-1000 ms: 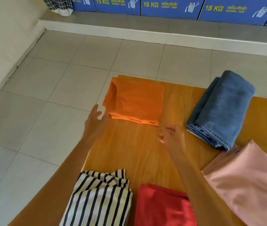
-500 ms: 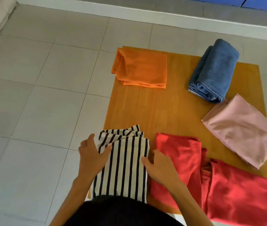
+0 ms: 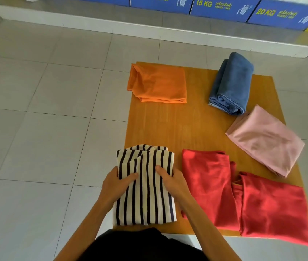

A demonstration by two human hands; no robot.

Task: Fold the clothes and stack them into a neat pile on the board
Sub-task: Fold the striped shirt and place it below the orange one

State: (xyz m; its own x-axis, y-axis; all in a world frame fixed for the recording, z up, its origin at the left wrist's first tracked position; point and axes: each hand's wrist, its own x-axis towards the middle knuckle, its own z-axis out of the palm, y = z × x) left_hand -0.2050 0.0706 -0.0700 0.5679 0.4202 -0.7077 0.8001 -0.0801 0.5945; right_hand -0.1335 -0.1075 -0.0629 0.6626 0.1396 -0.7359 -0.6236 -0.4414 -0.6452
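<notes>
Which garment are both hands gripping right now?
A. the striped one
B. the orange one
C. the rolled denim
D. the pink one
A: the left hand and right hand each hold a side of the striped garment at the board's near-left corner; the other clothes lie untouched.

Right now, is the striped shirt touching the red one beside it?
Apart. The head view shows a strip of bare board between the striped shirt and the red garment.
</notes>
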